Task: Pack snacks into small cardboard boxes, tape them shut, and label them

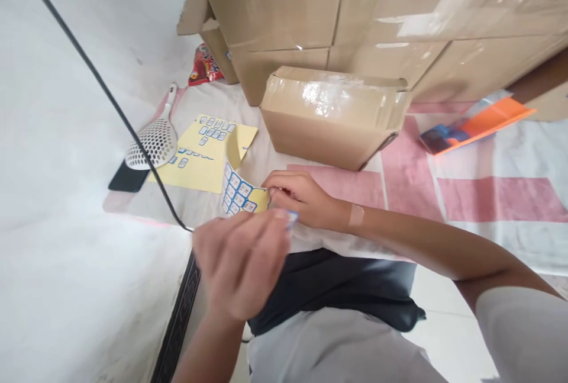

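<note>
A sheet of small white stickers with blue borders (pixel 237 192) stands bent up over the cloth, with a bare yellow patch where no stickers sit. My right hand (pixel 304 196) is closed on the sheet's right edge, thumb and finger pinched together. In front of it, my left hand (pixel 244 258) is closed and slightly blurred, and a small blue-and-white sticker (pixel 291 218) sticks out from its fingertips. It covers the lower part of the sheet. Behind lies a yellow backing sheet (pixel 195 176) with some stickers left on it.
A taped cardboard box (pixel 328 116) stands just beyond my hands, before larger stacked cartons (pixel 284 4). To the left, a white perforated skimmer (pixel 155 140) rests over a dark phone-like slab (pixel 126 177). A black cable (pixel 97 87) crosses the left side. An orange packet (pixel 488 122) lies right.
</note>
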Action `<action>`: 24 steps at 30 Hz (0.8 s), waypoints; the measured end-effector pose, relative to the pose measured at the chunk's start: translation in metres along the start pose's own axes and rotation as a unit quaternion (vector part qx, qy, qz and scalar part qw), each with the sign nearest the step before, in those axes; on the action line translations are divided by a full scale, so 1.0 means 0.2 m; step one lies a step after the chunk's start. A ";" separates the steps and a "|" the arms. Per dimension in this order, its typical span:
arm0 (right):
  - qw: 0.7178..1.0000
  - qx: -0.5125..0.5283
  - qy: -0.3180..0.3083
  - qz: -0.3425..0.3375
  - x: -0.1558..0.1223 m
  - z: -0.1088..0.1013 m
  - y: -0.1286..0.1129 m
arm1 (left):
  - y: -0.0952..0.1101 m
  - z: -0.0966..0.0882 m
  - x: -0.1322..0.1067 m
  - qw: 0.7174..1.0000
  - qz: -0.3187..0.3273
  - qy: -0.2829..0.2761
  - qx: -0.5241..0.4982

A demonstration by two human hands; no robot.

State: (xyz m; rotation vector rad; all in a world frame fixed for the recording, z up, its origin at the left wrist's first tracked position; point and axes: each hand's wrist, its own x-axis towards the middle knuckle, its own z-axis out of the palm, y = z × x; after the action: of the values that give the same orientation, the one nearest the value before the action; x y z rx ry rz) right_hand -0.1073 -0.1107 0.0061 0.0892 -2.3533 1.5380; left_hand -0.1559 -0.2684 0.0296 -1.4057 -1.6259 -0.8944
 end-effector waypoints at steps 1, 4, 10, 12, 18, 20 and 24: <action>1.000 0.004 -0.013 0.019 0.00 0.00 0.02 | 0.04 0.04 0.00 0.998 0.040 -0.043 -0.020; 0.996 0.008 -0.035 0.079 -0.01 0.00 0.04 | 0.11 0.12 0.01 0.983 0.112 -0.141 -0.030; 0.985 0.104 0.014 0.140 0.02 -0.01 0.07 | -0.09 -0.01 -0.06 0.997 0.012 -0.083 0.003; 0.970 0.181 0.023 0.160 0.03 -0.01 0.08 | -0.17 -0.05 -0.11 0.993 -0.103 -0.050 0.015; 0.934 0.326 0.024 0.141 0.03 0.01 0.06 | -0.19 0.02 -0.23 0.975 -0.192 -0.103 0.043; 0.938 0.325 0.010 0.120 0.02 0.03 0.04 | -0.17 0.04 -0.21 0.978 -0.172 -0.103 0.060; 0.943 0.310 0.005 0.117 0.02 0.05 -0.02 | -0.15 0.02 -0.17 0.983 -0.117 -0.101 0.095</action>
State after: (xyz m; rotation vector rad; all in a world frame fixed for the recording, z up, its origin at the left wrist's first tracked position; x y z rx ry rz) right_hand -0.1124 -0.1203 0.0068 -0.0556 -1.8308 2.3372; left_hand -0.1828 -0.2832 -0.0034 -1.2220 -2.0064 -0.7214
